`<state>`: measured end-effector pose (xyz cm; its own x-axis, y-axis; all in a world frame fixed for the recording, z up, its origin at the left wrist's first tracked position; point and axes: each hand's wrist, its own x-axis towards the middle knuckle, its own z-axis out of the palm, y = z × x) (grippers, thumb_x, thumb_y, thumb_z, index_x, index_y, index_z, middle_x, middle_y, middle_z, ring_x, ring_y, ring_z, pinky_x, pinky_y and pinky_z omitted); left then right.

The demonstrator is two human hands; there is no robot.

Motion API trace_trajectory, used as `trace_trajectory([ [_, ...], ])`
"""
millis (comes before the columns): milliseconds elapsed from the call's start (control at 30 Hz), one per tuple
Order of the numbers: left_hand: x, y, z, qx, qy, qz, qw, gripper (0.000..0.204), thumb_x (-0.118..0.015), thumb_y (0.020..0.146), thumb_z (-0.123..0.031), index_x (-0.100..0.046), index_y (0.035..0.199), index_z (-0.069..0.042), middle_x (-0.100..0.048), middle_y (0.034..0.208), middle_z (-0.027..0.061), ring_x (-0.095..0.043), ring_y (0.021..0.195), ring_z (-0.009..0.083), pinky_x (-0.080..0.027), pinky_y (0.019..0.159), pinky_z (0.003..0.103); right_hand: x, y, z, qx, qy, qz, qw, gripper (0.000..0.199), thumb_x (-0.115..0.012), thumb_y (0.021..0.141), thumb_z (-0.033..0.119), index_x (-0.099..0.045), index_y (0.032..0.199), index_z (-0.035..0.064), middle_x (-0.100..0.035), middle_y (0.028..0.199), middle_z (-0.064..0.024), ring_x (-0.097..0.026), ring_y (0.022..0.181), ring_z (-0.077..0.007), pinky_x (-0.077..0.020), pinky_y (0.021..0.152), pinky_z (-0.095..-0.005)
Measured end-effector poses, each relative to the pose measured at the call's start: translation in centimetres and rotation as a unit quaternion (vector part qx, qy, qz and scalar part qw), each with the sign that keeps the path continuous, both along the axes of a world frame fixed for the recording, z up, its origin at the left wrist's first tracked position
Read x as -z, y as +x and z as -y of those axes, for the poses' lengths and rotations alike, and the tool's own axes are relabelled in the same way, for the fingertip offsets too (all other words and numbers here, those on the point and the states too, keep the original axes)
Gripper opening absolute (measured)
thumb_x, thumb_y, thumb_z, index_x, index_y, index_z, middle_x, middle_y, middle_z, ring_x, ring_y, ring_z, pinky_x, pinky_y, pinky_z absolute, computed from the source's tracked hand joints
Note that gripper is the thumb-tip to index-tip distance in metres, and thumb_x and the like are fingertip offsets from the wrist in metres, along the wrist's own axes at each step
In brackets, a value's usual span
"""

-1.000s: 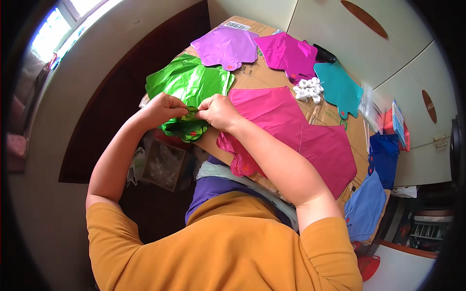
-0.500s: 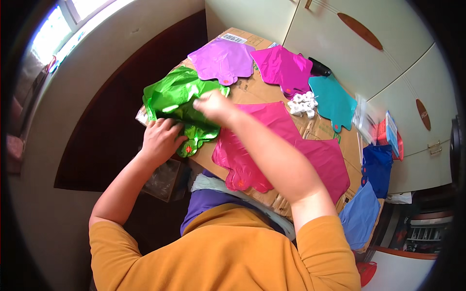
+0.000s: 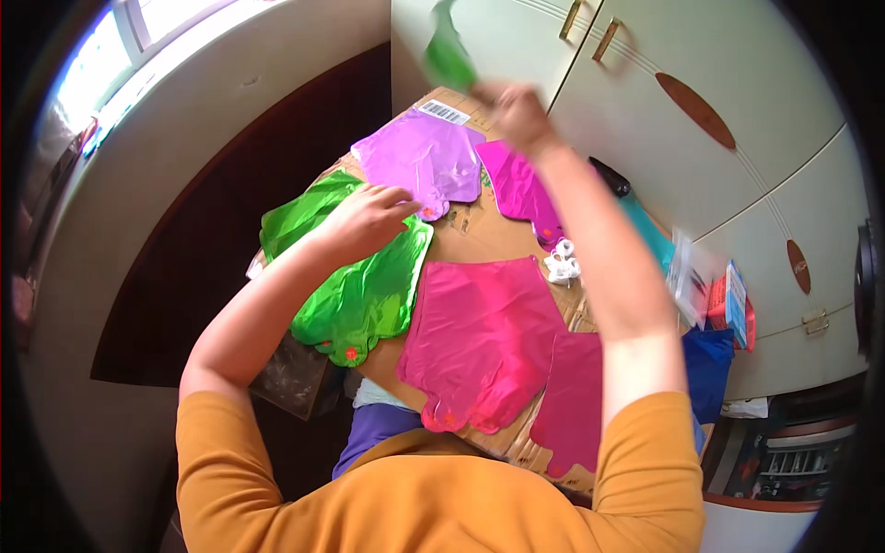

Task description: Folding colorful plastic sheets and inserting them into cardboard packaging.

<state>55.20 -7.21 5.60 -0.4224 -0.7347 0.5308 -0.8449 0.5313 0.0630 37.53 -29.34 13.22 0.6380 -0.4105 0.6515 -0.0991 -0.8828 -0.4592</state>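
Green scrap [image 3: 449,51] now aloft in right hand [image 3: 516,109].

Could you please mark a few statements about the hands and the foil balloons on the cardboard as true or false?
1. The left hand rests on the green foil balloon. True.
2. The right hand lies flat on the cardboard. False: it is raised, holding a blurred green piece.
3. A dark pink balloon lies right of the green one. True.
4. The light purple balloon is nearest the person. False: it lies at the far end.
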Motion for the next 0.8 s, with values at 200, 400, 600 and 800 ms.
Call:
trace_trajectory([
  [200, 3.8, 1.5, 5.1, 0.072, 0.038, 0.091, 0.993, 0.026, -0.062, 0.078, -0.008, -0.066, 0.104, -0.005, -0.062, 0.098, 0.0084, -0.061, 0.088, 0.0270, -0.050, 0.078, 0.038, 11.5, 1.3, -3.1, -0.089, 0.126, -0.119, 0.981, 0.027, -0.058, 0.078, -0.002, -0.074, 0.098, 0.0092, -0.070, 0.100, -0.0139, -0.069, 0.092, -0.0269, -0.0541, 0.083, -0.0325],
  [400, 4.2, 0.9, 4.8, -0.056, 0.167, -0.228, 0.958, 0.010, -0.071, 0.078, -0.012, -0.071, 0.084, -0.005, -0.066, 0.078, 0.0102, -0.064, 0.073, 0.0291, -0.052, 0.069, 0.036, 11.1, 0.7, -3.2, -0.064, 0.023, -0.153, 0.986, 0.019, -0.063, 0.085, 0.005, -0.072, 0.102, 0.0064, -0.072, 0.097, -0.0121, -0.067, 0.095, -0.0229, -0.0515, 0.084, -0.0339],
  [600, 2.5, 2.2, 6.7, -0.110, 0.420, -0.369, 0.822, 0.018, -0.069, 0.085, -0.016, -0.073, 0.092, 0.000, -0.068, 0.075, 0.0046, -0.063, 0.067, 0.0086, -0.052, 0.063, 0.025, 10.1, 0.4, -3.9, -0.104, 0.309, -0.198, 0.924, 0.026, -0.058, 0.083, 0.005, -0.072, 0.104, 0.0073, -0.073, 0.097, -0.0094, -0.067, 0.088, -0.0155, -0.0511, 0.085, -0.0280],
  [800, 1.3, 0.4, 7.7, -0.114, 0.115, -0.183, 0.970, 0.011, -0.071, 0.080, -0.012, -0.070, 0.085, -0.002, -0.065, 0.076, 0.0076, -0.064, 0.070, 0.0211, -0.050, 0.063, 0.033, 9.5, 0.5, -3.8, -0.107, 0.346, -0.222, 0.905, 0.019, -0.068, 0.078, 0.011, -0.071, 0.095, 0.0037, -0.071, 0.086, -0.0045, -0.064, 0.077, -0.0105, -0.0515, 0.073, -0.0278],
])
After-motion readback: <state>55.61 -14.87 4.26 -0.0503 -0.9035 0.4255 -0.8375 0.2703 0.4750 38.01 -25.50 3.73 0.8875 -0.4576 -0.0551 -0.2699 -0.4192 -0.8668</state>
